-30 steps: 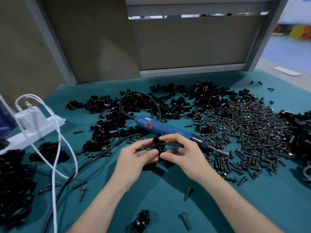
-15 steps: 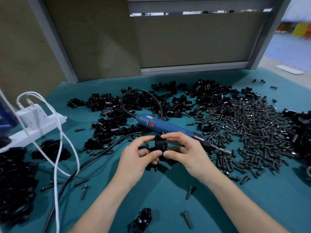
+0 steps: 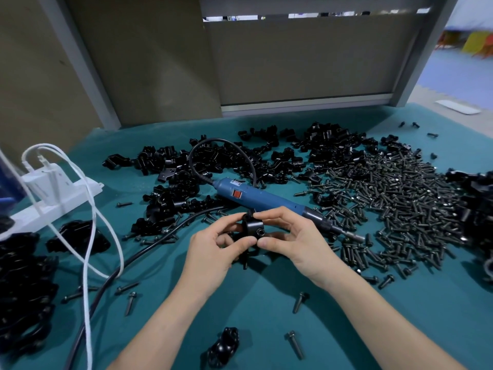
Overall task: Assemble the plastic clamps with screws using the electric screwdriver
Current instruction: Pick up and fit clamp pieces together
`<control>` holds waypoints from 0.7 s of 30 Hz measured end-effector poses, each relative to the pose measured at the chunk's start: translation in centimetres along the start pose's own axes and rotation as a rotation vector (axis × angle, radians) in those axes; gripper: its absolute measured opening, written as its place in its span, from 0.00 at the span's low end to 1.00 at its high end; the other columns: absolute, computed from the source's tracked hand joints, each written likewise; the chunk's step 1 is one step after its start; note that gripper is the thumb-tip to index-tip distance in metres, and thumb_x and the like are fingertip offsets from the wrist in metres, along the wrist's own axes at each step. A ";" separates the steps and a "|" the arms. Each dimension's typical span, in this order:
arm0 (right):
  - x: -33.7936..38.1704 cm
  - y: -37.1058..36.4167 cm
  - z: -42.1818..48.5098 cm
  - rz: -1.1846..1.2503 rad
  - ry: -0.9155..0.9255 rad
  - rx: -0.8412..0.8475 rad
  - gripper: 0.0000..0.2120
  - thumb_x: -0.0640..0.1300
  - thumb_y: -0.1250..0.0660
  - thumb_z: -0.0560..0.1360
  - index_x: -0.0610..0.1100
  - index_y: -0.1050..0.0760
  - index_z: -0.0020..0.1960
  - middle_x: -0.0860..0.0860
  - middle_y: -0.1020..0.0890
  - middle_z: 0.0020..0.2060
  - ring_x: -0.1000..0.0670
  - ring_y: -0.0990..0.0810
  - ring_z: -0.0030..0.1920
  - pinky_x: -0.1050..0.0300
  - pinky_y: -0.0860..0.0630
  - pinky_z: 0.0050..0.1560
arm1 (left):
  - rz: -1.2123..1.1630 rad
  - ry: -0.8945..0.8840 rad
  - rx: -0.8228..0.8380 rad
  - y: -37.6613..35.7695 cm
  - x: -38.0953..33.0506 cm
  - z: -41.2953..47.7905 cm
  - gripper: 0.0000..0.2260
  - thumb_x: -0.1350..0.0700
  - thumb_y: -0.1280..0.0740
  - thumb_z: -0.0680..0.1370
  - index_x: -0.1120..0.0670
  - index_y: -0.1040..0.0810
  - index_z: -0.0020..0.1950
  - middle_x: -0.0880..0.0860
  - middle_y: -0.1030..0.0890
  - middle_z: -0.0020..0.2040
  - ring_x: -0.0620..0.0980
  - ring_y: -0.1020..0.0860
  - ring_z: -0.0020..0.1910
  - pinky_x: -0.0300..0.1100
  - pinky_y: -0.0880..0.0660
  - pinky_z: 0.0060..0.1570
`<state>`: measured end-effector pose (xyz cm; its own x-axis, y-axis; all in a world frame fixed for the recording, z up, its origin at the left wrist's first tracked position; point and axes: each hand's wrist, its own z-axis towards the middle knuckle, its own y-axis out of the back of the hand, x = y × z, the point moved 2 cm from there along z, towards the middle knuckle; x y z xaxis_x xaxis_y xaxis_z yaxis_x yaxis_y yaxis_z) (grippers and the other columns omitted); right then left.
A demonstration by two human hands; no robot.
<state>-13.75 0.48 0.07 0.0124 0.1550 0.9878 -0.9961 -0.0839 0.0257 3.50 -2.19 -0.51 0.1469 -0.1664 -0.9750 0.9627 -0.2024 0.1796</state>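
Lining up the clamp (image 3: 252, 228), I think: left hand (image 3: 213, 252) and right hand (image 3: 298, 241) both pinch it just in front of the blue screwdriver (image 3: 266, 202). Next, one hand should grab that screwdriver.

I saw a teal table cover (image 3: 266, 303) spread over the whole work surface. At its left edge lay a white power strip (image 3: 61, 201) with a white charger (image 3: 46, 180) plugged in. White cables (image 3: 88, 236) looped from it toward the near edge. Beyond the far edge stood a grey panel (image 3: 306, 62), and blue floor (image 3: 458, 73) showed at far right.
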 end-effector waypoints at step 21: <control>6.6 10.0 -0.3 -0.632 -0.117 -0.522 0.06 0.39 0.30 0.75 0.50 0.19 0.47 0.51 0.16 0.38 0.54 0.18 0.33 0.62 0.20 0.36 | -0.082 -0.040 0.038 0.8 0.5 0.5 0.18 0.64 0.24 0.69 0.41 0.18 0.48 0.43 0.15 0.48 0.40 0.18 0.52 0.27 0.25 0.45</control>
<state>-23.69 0.95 6.79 0.5637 -0.0857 0.8215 -0.7106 0.4568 0.5352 4.22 -2.87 -0.80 0.0578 -0.1862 -0.9808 0.9616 -0.2536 0.1048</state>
